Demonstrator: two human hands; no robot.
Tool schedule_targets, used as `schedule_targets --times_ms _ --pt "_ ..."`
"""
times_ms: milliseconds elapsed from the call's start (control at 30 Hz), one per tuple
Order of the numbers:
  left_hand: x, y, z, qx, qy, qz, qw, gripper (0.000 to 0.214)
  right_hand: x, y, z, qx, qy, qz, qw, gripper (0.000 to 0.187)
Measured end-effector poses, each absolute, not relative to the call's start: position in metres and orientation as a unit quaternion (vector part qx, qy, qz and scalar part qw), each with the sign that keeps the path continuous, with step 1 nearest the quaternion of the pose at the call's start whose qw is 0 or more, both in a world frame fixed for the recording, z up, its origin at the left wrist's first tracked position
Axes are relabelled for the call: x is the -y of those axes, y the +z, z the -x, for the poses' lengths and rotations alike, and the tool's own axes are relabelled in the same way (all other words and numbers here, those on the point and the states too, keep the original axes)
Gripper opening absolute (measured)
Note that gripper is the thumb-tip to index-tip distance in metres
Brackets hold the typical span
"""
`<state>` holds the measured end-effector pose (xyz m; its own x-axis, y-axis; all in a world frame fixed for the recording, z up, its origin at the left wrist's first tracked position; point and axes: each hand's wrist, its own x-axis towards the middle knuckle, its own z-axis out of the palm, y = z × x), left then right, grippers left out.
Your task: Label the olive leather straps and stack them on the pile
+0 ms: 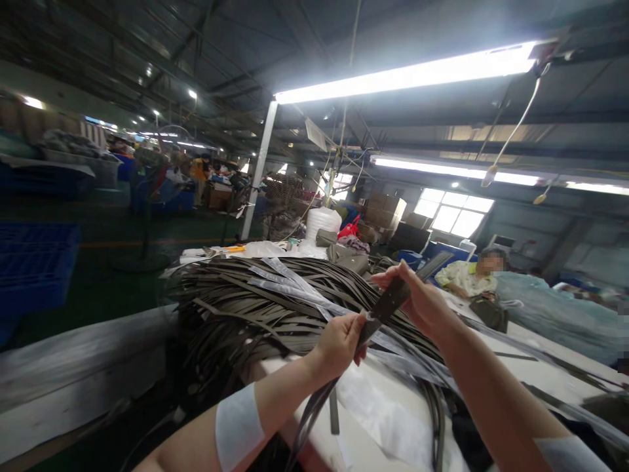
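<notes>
My left hand is closed around a bundle of dark olive fabric strips, its thumb pressed on top. Farther up the same bundle, my right hand grips it between thumb and fingers. The bundle slants up to the right, and its loose tails hang below my left hand toward the table edge. Just beyond both hands lies a large heap of similar strips, spilling over the left side of the white table. Several clear plastic strips lie across this heap.
A white foam roll and folded dark cloth sit behind the heap. At right, a seated person is beside a big translucent plastic bag. Blue crates stand at left. A metal post supports a bright tube light.
</notes>
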<state>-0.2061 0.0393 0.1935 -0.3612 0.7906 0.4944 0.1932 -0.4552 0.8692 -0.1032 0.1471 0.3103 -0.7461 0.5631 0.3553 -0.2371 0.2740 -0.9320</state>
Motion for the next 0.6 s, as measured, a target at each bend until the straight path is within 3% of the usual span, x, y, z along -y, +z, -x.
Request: schedule_targets --times_ms 300,500,600 --pt "-0.051 0.228 0.2 -0.401 0.718 -0.491 0.288 0.06 -0.152 0.353 0.096 0.76 0.596 0.081 0.245 0.053" --pt "-0.055 0.255 0.198 -0.391 0.724 -0.515 0.239 0.061 -0.132 0.342 0.098 0.793 0.571 0.115 0.18 0.058" --pt "-0.057 0.251 0.197 -0.408 0.713 -0.52 0.232 0.062 -0.131 0.349 0.094 0.793 0.543 0.131 0.243 0.055"
